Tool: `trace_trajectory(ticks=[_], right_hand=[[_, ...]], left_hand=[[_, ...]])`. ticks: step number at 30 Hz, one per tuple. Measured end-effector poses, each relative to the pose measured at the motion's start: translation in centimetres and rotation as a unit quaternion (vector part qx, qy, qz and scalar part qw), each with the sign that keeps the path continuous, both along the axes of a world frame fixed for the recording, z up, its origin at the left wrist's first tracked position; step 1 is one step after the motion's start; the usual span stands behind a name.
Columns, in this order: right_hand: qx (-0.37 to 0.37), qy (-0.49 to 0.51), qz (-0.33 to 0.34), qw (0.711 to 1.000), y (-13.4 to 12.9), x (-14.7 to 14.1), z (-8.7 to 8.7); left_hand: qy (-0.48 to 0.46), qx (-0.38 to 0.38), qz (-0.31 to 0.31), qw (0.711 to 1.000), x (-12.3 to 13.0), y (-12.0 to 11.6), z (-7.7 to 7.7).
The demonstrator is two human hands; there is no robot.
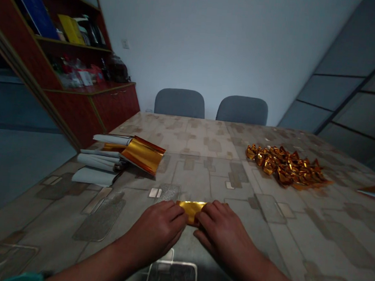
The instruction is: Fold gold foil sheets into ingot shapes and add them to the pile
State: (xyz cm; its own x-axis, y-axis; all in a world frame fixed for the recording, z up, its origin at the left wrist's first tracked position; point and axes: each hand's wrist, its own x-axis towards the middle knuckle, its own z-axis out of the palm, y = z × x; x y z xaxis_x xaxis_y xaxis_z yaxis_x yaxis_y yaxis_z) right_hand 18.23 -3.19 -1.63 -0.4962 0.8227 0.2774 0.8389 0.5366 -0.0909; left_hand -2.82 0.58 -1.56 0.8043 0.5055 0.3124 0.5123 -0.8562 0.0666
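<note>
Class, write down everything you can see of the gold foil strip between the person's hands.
The gold foil strip is a narrow, flat rectangle, apparently folded, with a shiny metallic yellow face. It lies crosswise on the patterned tabletop, near its close edge. Its ends pass beneath the left hand and right hand, so they are hidden.

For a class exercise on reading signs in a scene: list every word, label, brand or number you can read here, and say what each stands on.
Nothing is readable: the blue book and yellow box on the shelf are too small and blurred, and the gold foil shows no lettering.
</note>
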Motion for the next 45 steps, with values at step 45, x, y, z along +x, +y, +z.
trace_trajectory(ticks=[45], right_hand=[[-0.134, 0.167, -0.031, 0.976, -0.2, 1.6, -0.6]], left_hand=[[-0.101, -0.227, 0.093, 0.964, -0.1, 0.1, -0.7]])
